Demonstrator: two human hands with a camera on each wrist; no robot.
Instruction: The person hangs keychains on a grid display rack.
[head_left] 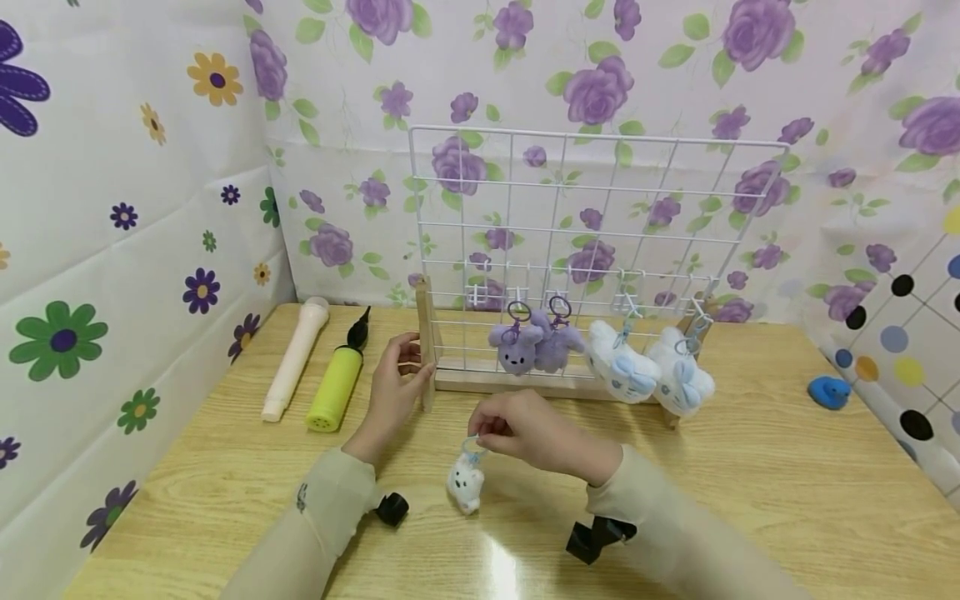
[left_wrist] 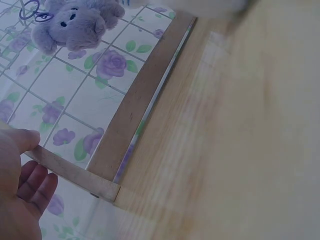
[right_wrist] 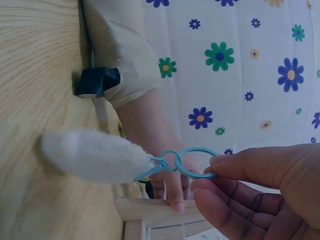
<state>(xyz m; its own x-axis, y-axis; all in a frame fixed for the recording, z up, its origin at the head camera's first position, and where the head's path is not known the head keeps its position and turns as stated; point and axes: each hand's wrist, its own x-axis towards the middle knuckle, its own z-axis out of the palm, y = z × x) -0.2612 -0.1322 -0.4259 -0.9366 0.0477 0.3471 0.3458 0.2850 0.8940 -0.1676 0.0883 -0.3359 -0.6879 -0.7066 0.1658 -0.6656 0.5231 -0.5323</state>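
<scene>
My right hand (head_left: 528, 429) pinches the light-blue ring (right_wrist: 192, 175) of a white plush keychain (head_left: 466, 482) between thumb and forefinger. The plush, a small animal with a dark nose, dangles low over the table in front of the rack. With thumb and fingers on either side, my left hand (head_left: 396, 383) holds the wooden end piece (left_wrist: 75, 172) of the display rack. White wire grid (head_left: 540, 225) rises from that wooden stand. From its hooks hang purple plush keychains (head_left: 516, 350) near the middle and white-and-blue plush keychains (head_left: 624, 367) toward the right.
Left of the rack lie a pale pink microphone-shaped tube (head_left: 294, 367) and a yellow-green hand pump (head_left: 334, 387) with a black nozzle. A small blue toy duck (head_left: 829, 392) sits at the far right. Flower-patterned cloth (head_left: 337, 167) closes off the back of the wooden table (head_left: 787, 500).
</scene>
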